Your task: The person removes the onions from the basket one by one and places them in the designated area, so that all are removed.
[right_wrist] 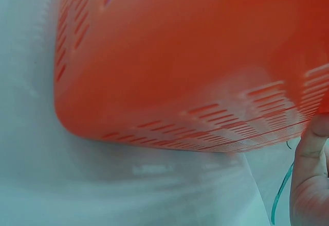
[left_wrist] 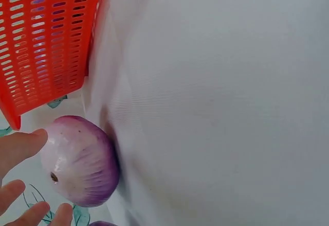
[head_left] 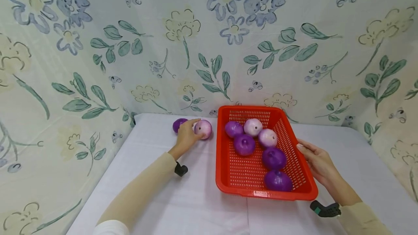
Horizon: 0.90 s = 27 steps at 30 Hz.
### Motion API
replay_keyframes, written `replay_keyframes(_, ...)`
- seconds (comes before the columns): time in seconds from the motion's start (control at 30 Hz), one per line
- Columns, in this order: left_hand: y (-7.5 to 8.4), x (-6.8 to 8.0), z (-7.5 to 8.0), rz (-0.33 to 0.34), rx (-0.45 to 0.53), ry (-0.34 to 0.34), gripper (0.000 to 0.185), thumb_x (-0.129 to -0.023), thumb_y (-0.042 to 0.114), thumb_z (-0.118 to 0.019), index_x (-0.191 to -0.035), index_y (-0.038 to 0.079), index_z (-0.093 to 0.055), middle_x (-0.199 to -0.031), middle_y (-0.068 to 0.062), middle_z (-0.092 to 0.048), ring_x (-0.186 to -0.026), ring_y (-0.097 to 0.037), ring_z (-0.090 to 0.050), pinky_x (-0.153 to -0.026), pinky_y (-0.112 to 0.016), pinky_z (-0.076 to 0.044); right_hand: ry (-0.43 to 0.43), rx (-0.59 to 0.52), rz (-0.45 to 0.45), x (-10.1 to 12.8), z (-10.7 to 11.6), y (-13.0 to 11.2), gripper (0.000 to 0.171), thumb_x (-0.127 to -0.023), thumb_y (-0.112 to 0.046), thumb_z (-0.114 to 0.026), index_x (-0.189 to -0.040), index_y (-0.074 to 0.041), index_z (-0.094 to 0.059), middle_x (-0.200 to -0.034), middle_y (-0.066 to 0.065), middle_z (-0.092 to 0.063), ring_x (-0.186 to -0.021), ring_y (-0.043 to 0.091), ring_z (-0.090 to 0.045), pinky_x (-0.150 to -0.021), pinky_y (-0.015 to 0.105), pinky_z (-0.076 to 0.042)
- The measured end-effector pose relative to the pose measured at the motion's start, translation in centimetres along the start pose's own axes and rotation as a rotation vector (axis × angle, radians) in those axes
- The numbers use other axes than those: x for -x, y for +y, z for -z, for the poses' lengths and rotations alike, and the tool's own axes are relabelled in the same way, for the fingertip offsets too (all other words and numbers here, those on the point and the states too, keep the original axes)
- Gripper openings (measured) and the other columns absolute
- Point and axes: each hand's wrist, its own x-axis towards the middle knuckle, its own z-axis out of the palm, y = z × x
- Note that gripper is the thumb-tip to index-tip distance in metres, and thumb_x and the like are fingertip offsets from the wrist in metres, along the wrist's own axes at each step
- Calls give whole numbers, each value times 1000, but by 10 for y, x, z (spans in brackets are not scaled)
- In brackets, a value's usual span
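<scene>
My left hand (head_left: pixel 186 137) is at a pale purple onion (head_left: pixel 204 127) on the white table, left of the basket. Its thumb and fingers are spread beside the onion; in the left wrist view the thumb tip meets the edge of the onion (left_wrist: pixel 82 161), and the fingers look apart from it. A darker purple onion (head_left: pixel 179 124) lies behind that hand, partly hidden. My right hand (head_left: pixel 321 162) grips the right rim of a red perforated basket (head_left: pixel 228 188), thumb on the rim, fingers against the outer wall. Inside the basket lie several onions, dark purple ones (head_left: pixel 244 145) and paler ones (head_left: pixel 253 127).
The table is covered with a white cloth (head_left: pixel 156 198). Behind and at both sides hangs a flower-patterned curtain (head_left: pixel 163 53). The basket's far end stands close to the back curtain.
</scene>
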Motion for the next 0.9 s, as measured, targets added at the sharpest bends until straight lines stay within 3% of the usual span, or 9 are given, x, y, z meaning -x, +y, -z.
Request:
replay_keyframes(0.27, 23, -5, 21, -10, 184, -30, 58, -77, 11, -87, -131, 5, -65, -131, -15, -63, -112, -38, -63, -87, -44, -56, 4, 18, 0, 1, 0, -2, 19, -100, -21, -61, -114, -33, -69, -101, -11, -72, -87, 9, -69, -74, 28, -59)
replay_keyframes(0.47, 47, -10, 34, -28, 359, -101, 59, -79, 12, -86, -134, 5, -63, -137, -12, -59, -118, -37, -60, -91, -46, -54, 1, -12, 7, 1, 0, -4, 19, -100, -19, -62, -109, -34, -71, -100, -10, -73, -86, 10, -69, -74, 28, -59)
replay_keyframes(0.73, 73, -11, 36, -22, 406, -198, 61, -80, 19, -86, -135, 10, -63, -135, -9, -61, -117, -30, -61, -94, -43, -53, 8, -15, 2, 1, -1, -3, 19, -99, -19, -63, -108, -34, -71, -100, -10, -72, -86, 9, -69, -73, 28, -59)
replay_keyframes(0.9, 84, -15, 32, -88, 446, -279, 61, -81, 19, -85, -137, 10, -62, -135, -12, -61, -120, -33, -60, -99, -42, -50, 11, 0, -3, 0, -2, -2, 18, -99, -21, -63, -108, -35, -71, -100, -11, -72, -86, 9, -69, -73, 27, -59)
